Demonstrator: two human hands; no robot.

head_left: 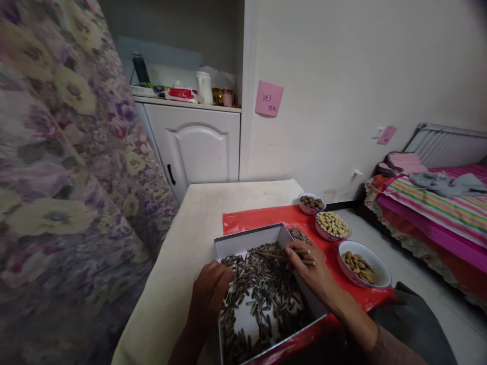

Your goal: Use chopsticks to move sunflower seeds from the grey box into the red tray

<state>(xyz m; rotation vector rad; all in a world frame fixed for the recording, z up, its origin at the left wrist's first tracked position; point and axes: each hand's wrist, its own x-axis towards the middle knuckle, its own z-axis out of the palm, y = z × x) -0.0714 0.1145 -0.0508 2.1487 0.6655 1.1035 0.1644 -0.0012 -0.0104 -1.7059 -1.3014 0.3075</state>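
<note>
A shallow white box (243,324) full of striped sunflower seeds (262,274) sits on the table in front of me. My right hand (310,266) is closed around a pair of brown chopsticks (279,255), whose tips reach into the seeds toward the far side of the box. Whether a seed is pinched between them is too small to tell. My left hand (209,291) rests at the box's left wall, fingers curled over its rim. Behind my right hand, more seeds (299,235) lie in a small heap just outside the box.
Along the right table edge stand a bowl of round brown nuts (312,203), a bowl of pale nuts (333,225) and a bowl of almond-like nuts (382,274). Red plastic sheeting (247,220) lies beneath. A floral curtain (76,203) hangs left; a bed (437,203) stands right.
</note>
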